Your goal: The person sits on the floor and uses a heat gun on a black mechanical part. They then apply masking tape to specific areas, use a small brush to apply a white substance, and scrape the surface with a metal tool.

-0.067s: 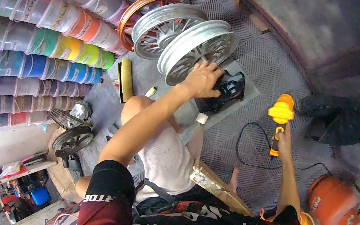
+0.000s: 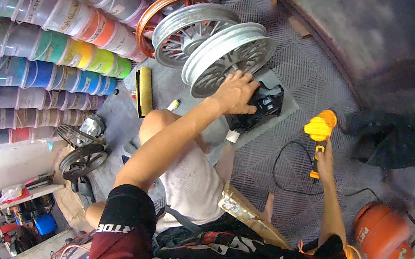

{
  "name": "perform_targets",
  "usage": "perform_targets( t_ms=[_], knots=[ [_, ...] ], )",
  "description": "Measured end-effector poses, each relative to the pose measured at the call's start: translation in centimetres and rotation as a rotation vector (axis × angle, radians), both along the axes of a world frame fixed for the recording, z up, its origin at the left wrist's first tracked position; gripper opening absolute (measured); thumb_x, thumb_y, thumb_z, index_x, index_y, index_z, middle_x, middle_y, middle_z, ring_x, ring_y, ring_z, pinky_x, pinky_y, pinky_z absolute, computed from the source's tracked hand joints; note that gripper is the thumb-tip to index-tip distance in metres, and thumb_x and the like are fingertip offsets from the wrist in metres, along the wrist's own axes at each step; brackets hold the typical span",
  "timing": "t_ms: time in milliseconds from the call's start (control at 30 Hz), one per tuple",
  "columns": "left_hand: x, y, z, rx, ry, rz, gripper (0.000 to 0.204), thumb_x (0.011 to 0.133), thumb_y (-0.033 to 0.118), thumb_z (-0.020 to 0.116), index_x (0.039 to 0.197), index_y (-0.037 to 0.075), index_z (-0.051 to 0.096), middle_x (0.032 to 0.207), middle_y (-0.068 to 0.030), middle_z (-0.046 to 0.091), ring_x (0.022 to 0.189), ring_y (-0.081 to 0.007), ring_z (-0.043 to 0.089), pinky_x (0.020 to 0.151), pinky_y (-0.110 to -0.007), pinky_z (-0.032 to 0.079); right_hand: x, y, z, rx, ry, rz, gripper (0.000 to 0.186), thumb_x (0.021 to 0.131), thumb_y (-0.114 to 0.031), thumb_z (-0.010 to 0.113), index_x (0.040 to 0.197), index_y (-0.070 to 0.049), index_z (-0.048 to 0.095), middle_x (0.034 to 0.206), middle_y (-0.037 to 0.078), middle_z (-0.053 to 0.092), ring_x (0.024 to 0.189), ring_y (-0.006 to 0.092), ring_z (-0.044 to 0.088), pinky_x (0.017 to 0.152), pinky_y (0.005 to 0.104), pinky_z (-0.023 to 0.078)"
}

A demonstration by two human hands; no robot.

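While round, smooth tubs (image 2: 43, 76) lined the left, the nearest wheel (image 2: 217, 43), dull and fine-spoked, stood by the left hand (image 2: 236, 93), whose fingers spread loosely; contact was hard to tell. The glossy black part (image 2: 267, 104) lay by the thumb on a flat board (image 2: 288, 106); steadying it gently seemed wise, as did keeping the thin cable (image 2: 275, 166) clear. The yellow tool (image 2: 321, 126) filled the right hand (image 2: 325, 162), fingers wrapped round its handle.

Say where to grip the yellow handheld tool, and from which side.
Grip the yellow tool by its slim black-and-yellow handle, probably best from the right. The handle is much narrower than the bulky end and lies nearer the person, and the right hand holds it from that side.
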State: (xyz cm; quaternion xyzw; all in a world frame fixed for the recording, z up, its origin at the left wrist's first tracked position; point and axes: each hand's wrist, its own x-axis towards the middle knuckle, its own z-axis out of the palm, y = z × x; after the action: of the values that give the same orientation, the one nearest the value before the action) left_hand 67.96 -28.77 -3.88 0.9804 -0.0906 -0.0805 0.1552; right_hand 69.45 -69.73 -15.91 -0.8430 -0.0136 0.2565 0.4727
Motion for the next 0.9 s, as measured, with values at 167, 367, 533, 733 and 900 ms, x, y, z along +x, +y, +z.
perform_targets(
  t_ms=[167,367,533,733,900],
  knots=[
    [1.0,-0.7,-2.6,-0.131,0.06,-0.034,0.061,0.074,0.04,0.073,0.111,-0.003,0.054,0.111,-0.0253,0.062,0.112,-0.0412,0.055,0.099,-0.049,0.04,0.6,-0.5,-8.6,-0.418,-0.318,0.255,0.069,0.096,-0.031,0.056,0.15,0.001,0.027,0.147,0.026,0.038,0.136,0.0399,0.04,0.111,0.0422,0.035],
    [1.1,-0.8,-2.1,-0.169,0.149,-0.031,0.055,0.078,0.041,0.071,0.105,-0.003,0.054,0.106,-0.0257,0.063,0.105,-0.0425,0.058,0.096,-0.048,0.041,0.8,1.1,-10.3,-0.659,-0.226,0.408,0.06,0.096,-0.023,0.055,0.146,-0.004,0.03,0.128,0.026,0.046,0.112,0.0465,0.055,0.091,0.0532,0.049],
    [0.6,-3.0,-1.8,-0.135,0.192,0.003,0.053,0.08,0.041,0.069,0.106,-0.003,0.053,0.109,-0.0243,0.062,0.107,-0.0409,0.056,0.096,-0.048,0.04,0.2,1.1,-12.7,-0.684,-0.143,0.412,0.064,0.092,-0.018,0.061,0.146,-0.005,0.031,0.126,0.025,0.045,0.116,0.0451,0.052,0.096,0.0517,0.046],
    [0.3,-4.3,-1.8,-0.178,0.132,0.025,0.052,0.079,0.037,0.07,0.107,-0.003,0.053,0.107,-0.0244,0.062,0.107,-0.0406,0.056,0.094,-0.05,0.04,-0.4,-1.2,-14.7,-0.699,-0.344,0.386,0.064,0.086,-0.014,0.068,0.141,-0.002,0.037,0.122,0.025,0.05,0.112,0.0447,0.053,0.095,0.0497,0.046],
    [-2.9,-4.4,-0.3,-0.17,0.1,0.059,0.051,0.076,0.035,0.071,0.104,-0.003,0.055,0.105,-0.0248,0.062,0.104,-0.0415,0.057,0.091,-0.051,0.042,-1.0,1.1,-10.3,-0.409,-0.296,0.232,0.048,0.086,-0.019,0.068,0.124,0.004,0.051,0.117,0.025,0.056,0.114,0.041,0.054,0.097,0.0475,0.044]
  ],
)
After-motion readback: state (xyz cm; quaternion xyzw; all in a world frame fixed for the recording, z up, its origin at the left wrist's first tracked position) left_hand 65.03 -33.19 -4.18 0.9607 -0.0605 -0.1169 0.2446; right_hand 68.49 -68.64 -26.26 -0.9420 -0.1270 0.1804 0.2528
